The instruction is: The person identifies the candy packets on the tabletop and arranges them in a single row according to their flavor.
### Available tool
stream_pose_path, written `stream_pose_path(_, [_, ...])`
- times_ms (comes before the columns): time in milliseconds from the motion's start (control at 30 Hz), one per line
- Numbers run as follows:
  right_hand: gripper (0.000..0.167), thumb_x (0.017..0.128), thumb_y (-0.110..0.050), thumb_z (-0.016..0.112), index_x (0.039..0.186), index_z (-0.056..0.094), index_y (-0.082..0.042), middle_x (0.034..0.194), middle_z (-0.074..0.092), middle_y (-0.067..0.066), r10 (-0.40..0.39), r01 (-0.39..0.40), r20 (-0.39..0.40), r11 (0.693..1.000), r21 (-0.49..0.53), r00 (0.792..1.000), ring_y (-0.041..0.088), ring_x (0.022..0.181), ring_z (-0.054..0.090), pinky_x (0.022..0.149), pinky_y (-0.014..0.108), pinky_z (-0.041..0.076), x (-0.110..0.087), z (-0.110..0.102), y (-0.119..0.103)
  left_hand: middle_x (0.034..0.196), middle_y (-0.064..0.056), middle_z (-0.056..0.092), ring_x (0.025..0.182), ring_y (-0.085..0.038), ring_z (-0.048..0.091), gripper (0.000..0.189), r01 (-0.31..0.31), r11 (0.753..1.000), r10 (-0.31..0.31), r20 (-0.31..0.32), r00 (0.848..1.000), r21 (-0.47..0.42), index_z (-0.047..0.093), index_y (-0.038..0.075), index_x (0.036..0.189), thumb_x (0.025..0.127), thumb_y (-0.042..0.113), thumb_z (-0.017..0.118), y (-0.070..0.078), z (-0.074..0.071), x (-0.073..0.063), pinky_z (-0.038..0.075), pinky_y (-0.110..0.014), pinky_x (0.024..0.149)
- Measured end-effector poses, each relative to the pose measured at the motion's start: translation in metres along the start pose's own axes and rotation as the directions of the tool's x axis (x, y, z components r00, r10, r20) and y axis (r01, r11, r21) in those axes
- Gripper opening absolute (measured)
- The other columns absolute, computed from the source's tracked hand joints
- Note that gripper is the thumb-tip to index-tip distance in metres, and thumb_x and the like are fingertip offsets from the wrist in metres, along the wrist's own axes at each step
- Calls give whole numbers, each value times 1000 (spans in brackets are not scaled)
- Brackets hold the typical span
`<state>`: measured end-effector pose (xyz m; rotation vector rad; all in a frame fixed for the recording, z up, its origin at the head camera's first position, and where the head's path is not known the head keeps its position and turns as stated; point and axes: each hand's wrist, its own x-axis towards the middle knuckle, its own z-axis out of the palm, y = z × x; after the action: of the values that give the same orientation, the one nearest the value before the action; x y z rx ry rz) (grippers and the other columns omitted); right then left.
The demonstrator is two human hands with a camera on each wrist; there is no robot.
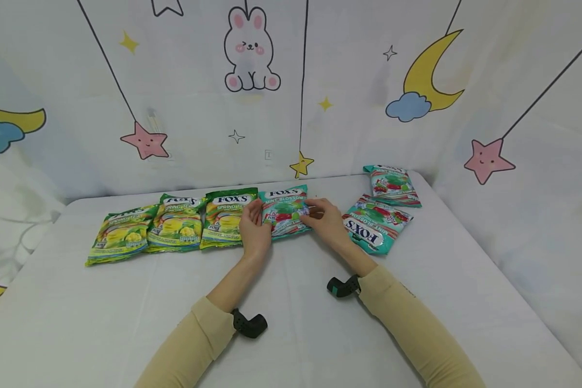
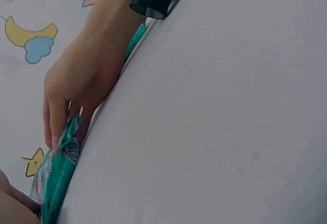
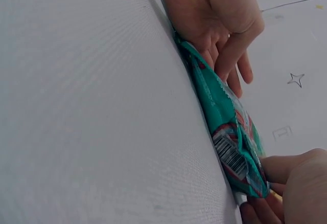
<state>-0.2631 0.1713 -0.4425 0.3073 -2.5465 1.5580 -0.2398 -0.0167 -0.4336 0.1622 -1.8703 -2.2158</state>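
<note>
A teal FOX'S Mint Blossom candy bag [image 1: 285,209] lies face up between both hands at the back of the table. My left hand [image 1: 256,233] holds its left edge, overlapping the nearest yellow-green Spring Tea candy bag [image 1: 223,221]. At the opposite edge my right hand [image 1: 327,222] pinches the teal bag between thumb and fingers. In the right wrist view, the teal bag [image 3: 217,104] shows its barcode side near the right hand [image 3: 306,188], with the left hand [image 3: 214,14] at the far end. The left wrist view shows the bag [image 2: 59,183] edge-on.
Two more yellow-green bags, a middle one [image 1: 175,223] and an outer one [image 1: 122,235], continue the row leftward. To the right lie a teal bag turned upside down [image 1: 375,223] and another teal bag [image 1: 393,186] by the back corner. A printed white curtain [image 1: 189,97] hangs behind the white-covered table [image 1: 291,323].
</note>
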Motion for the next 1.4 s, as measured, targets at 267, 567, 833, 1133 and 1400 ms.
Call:
stream_pose_path(267, [44, 90, -13, 74, 132, 62, -4, 119, 61, 14, -17, 17, -1, 1000, -10, 1000, 31, 107, 66, 96, 43, 54, 0, 0, 1, 148, -15, 50, 143, -21, 41, 58, 3, 1000, -2, -11, 1000, 21, 47, -1, 137, 83, -24, 46, -2, 2, 1, 29, -31, 120])
stream_pose_path(567, [43, 92, -15, 73, 132, 62, -6, 122, 60, 13, -14, 14, -6, 1000, -12, 1000, 30, 113, 64, 100, 42, 52, -1, 3, 0, 148, -14, 49, 144, -22, 40, 57, -12, 999, 12, -3, 1000, 47, 47, 0, 138, 85, -23, 48, -2, -1, 1, 29, -32, 120])
stream_pose_path(833, [37, 91, -13, 73, 125, 65, -1, 128, 56, 13, -130, 125, -88, 990, -61, 988, 30, 117, 61, 103, 38, 51, -6, 6, -1, 151, -8, 48, 145, -18, 38, 59, -112, 986, 106, 55, 993, 127, 47, 5, 141, 87, -21, 46, -2, 2, -9, 33, -30, 117])
stream_pose_path(1133, [25, 94, -8, 67, 118, 70, 0, 122, 62, 11, -272, 258, -227, 962, -89, 935, 28, 117, 60, 102, 42, 50, -10, -8, -12, 142, -11, 57, 137, -22, 49, 51, -272, 955, 254, 143, 956, 118, 53, 4, 135, 88, -17, 53, -6, 30, -37, 39, -32, 114])
stream_pose_path(1400, [23, 91, 0, 68, 113, 70, 4, 121, 62, 17, -328, 294, -223, 940, -173, 918, 33, 106, 61, 96, 45, 52, -10, -43, -7, 132, -22, 60, 123, -33, 59, 41, -303, 953, 295, 253, 921, -10, 57, -1, 127, 90, -16, 54, -16, 54, -57, 50, -35, 104])
